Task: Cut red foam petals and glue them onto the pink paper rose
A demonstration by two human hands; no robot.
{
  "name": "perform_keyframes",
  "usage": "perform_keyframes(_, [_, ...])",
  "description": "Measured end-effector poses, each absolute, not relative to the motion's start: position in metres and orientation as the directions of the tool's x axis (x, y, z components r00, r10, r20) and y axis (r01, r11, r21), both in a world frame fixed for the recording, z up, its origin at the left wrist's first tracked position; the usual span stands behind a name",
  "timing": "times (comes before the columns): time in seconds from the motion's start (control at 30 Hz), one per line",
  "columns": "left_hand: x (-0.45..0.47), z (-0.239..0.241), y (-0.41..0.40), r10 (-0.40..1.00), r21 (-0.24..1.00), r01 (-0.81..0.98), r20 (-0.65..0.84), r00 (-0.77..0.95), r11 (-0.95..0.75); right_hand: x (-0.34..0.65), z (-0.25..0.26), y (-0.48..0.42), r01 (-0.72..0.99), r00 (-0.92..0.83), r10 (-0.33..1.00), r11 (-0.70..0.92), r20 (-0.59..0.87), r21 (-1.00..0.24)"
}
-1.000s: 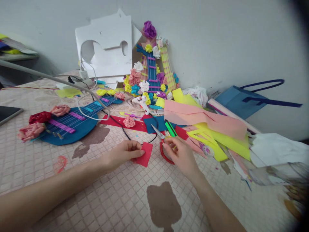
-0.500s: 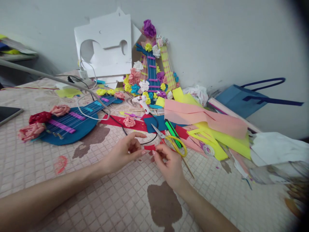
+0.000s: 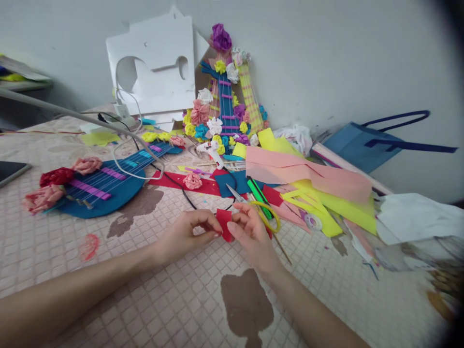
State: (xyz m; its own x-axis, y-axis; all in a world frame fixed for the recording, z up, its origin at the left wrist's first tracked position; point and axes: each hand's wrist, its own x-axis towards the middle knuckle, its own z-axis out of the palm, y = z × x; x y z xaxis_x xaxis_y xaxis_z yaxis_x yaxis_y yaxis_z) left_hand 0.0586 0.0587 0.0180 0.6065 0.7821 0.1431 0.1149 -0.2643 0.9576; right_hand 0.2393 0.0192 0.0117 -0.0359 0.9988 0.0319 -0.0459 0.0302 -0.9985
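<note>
My left hand and my right hand meet just above the table, and both pinch a small red foam piece between their fingertips. The piece is bent upward between them. Just behind my right hand lie scissors with yellow and red handles, blades pointing away to the left. A thin wooden stick lies under my right hand.
A blue foam guitar with paper roses lies at the left. A glue gun and its black cable, decorated guitars against the wall, pink and yellow foam sheets, a blue bag and white paper crowd the back and right.
My right hand let go of the scissors and moved left to the red piece. The piece, first flat under my left fingers, is now lifted and bent between both hands.
</note>
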Motion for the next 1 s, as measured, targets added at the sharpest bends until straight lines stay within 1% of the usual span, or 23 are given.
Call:
perform_keyframes(0.1, [0.06, 0.018, 0.057, 0.752, 0.957, 0.124, 0.121, 0.648, -0.261, 0.24, 0.01, 0.022, -0.106, -0.055, 0.996, -0.073, -0.068, -0.992])
perform_keyframes(0.2, [0.061, 0.018, 0.056, 0.745, 0.966, 0.136, 0.078, 0.662, -0.222, 0.242, 0.009, 0.022, -0.095, -0.046, 0.994, -0.104, -0.1, -0.99])
perform_keyframes(0.3, [0.063, 0.015, 0.057, 0.752, 0.986, 0.09, 0.045, 0.657, -0.138, 0.242, 0.01, 0.02, -0.062, -0.042, 0.995, -0.094, -0.091, -0.994])
perform_keyframes(0.47, [0.065, 0.01, 0.058, 0.784, 0.999, 0.014, -0.046, 0.62, 0.048, 0.24, 0.008, 0.018, 0.023, -0.053, 0.997, -0.062, -0.063, -0.998])
perform_keyframes(0.6, [0.066, 0.009, 0.059, 0.815, 0.993, -0.002, -0.094, 0.571, 0.116, 0.24, 0.007, 0.018, 0.066, -0.075, 0.995, -0.053, -0.058, -0.996])
perform_keyframes(0.83, [0.065, 0.009, 0.058, 0.823, 0.974, -0.052, -0.157, 0.546, 0.221, 0.238, 0.004, 0.017, 0.042, -0.113, 0.992, -0.044, -0.049, -0.998])
perform_keyframes(1.0, [0.065, 0.009, 0.057, 0.839, 0.963, -0.1, -0.165, 0.519, 0.251, 0.238, -0.001, 0.018, -0.053, -0.061, 0.995, -0.077, -0.074, -0.996])
